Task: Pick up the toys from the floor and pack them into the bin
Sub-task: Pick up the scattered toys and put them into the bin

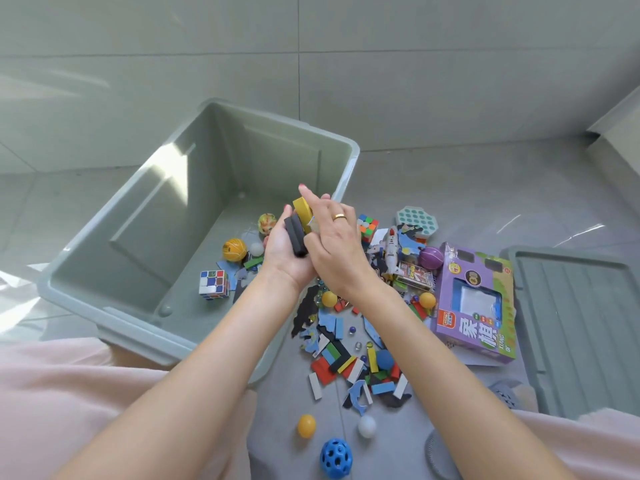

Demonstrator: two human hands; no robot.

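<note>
Nearest to me on the floor [450, 98] lie a blue perforated ball [336, 458], an orange ball [307, 426] and a white ball [366, 426], loose and well apart from the bin, so I judge them not yet collected. Beyond them a heap of flat coloured blocks [349, 363] and puzzle pieces sprawls between my forearms, still to be gathered. To the right of it a purple boxed set [476, 308] lies flat beside the bin lid [571, 327], which is set aside so the opening stays free. My left hand [285, 252] is curled round a stack of dark blocks [296, 237] with a yellow block [302, 210] on top, held as a bundle to save trips, I judge. My right hand [334, 251] is pressed against the same stack, with its index finger extended; whether its other fingers pinch a block I cannot tell. Both hands meet above the bin's near wall. The bin [114, 308] is tipped toward the pile, mouth facing the toys, which lets pieces be slid in. Inside it rest a cube puzzle [213, 284], a yellow basketball [234, 250] and a patterned ball [267, 223]. Another cube [367, 226] and a toy plane [392, 252] remain outside.
</note>
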